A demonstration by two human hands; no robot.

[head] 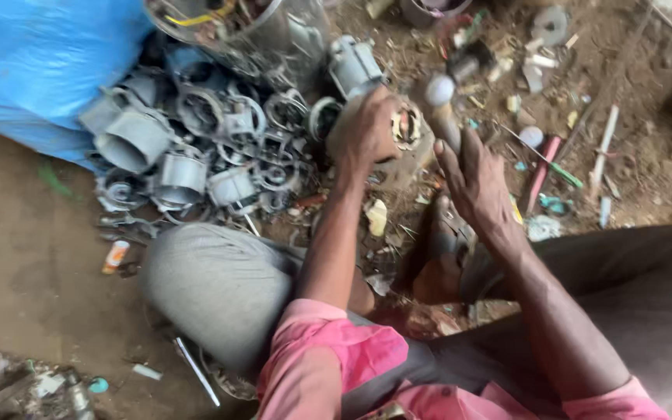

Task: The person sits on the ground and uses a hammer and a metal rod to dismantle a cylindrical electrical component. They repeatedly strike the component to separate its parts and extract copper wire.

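Motor part (406, 128): round metal housing, dusty grey-brown, open end up; copper-coloured windings show inside the ring. It sits on the dirt ground, just ahead of the person's knees, between both hands.
Left hand (367, 132): closed over the left rim of the motor part, fingers curled on it, pinning it down.
Right hand (472, 183): wrapped around the lower handle of a hammer (441, 105); the grip is firm, thumb side up.
Hammer: pale wooden shaft, blurred; its rounded light-grey head is above the right edge of the motor part. Whether it touches the part cannot be told.
Foot (441, 249): bare, dark, lying below the motor part, between the two forearms.
Scrap pile (196, 148): grey cast rings, end caps and short cylinders heaped to the left of the left hand, near it.
Drum (250, 27): shiny metal container at the top, holding wires and scrap, behind the pile.
Tarp (33, 62): blue sheet at the upper left, bordering the pile.
Ground (25, 257): brown dirt; littered on the right with small parts, a red-handled tool (540, 175) and a white rod (605, 148), both apart from the right hand.
Clothing: pink sleeves, grey trousers.
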